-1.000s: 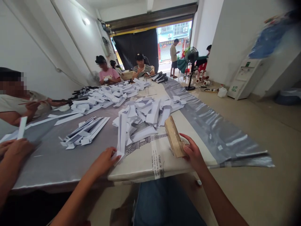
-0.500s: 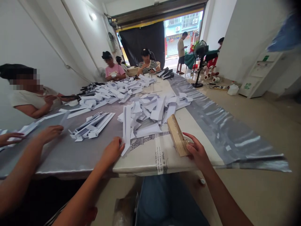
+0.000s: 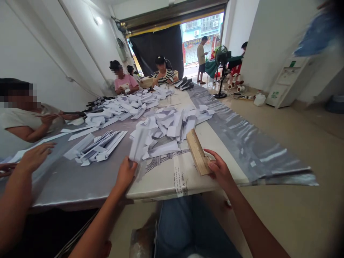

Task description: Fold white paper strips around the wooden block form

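My left hand (image 3: 126, 173) is closed on the near end of a folded white paper strip (image 3: 138, 145), which is blurred by motion and stands tilted above the table's near edge. My right hand (image 3: 220, 169) grips the lower end of a flat wooden block (image 3: 197, 152) with a notched edge. The thumb and forefinger are at the block's right side, and the block rests on or just over the printed cream cloth (image 3: 163, 186). Just beyond both hands lies a loose heap of folded white paper strips (image 3: 174, 123).
A smaller stack of strips (image 3: 100, 147) lies to the left, near a co-worker's hand (image 3: 37, 156). A longer pile (image 3: 126, 104) runs down the table past seated co-workers. Grey shiny cloth (image 3: 242, 139) drapes the right side. A standing fan (image 3: 221, 68) is beyond.
My left hand has raised the paper strip off the cloth. A co-worker's hand has moved left, and another strip now lies on the smaller stack. My right hand still holds the block.
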Demonstrator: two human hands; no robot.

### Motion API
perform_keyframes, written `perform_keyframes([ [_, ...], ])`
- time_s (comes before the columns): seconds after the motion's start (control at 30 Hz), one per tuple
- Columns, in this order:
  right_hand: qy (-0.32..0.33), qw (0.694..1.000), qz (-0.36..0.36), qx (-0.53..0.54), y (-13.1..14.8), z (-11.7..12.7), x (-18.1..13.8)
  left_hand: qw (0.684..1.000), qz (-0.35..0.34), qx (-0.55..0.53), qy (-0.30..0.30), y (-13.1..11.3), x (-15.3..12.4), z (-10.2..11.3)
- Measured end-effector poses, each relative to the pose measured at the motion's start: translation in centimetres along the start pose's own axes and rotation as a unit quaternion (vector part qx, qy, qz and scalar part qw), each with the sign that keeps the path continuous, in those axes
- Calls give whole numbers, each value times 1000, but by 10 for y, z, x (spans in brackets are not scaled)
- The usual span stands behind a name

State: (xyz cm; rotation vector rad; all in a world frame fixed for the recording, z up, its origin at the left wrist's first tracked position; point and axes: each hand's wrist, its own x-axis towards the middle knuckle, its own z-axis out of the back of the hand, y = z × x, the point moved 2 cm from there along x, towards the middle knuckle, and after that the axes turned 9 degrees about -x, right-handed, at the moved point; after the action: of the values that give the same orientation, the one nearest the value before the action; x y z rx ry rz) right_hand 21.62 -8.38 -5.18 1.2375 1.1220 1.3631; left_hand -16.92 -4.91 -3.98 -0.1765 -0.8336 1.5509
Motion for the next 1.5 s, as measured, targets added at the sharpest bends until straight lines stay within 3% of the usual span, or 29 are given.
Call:
perform_keyframes([
  [0.17,-11,1000,4,6,3,0,-1,983,11,-174,-50,-4,-17,7],
  [0.33,-33,999,15,29,0,1,2,931,-37,-364,2,-57,-20,-7],
  [0.47,-110,992,3,69,-8,1,9,913,-78,-370,157,-124,-4,-55],
  [0.57,-183,977,-16,105,-15,0,13,900,-32,-399,174,-165,9,-101],
  [0.67,-268,958,-14,101,-14,0,14,832,57,-489,255,-189,13,-141],
  [0.77,-304,947,9,104,-9,-1,11,787,76,-527,310,-195,12,-166],
  [0.93,-278,955,31,99,-6,-1,6,762,64,-576,287,-189,13,-189],
  [1.13,-117,987,42,97,-14,-2,10,785,83,-564,241,-186,4,-194],
  [1.5,-118,986,50,106,-8,-7,5,793,112,-546,245,-187,4,-184],
])
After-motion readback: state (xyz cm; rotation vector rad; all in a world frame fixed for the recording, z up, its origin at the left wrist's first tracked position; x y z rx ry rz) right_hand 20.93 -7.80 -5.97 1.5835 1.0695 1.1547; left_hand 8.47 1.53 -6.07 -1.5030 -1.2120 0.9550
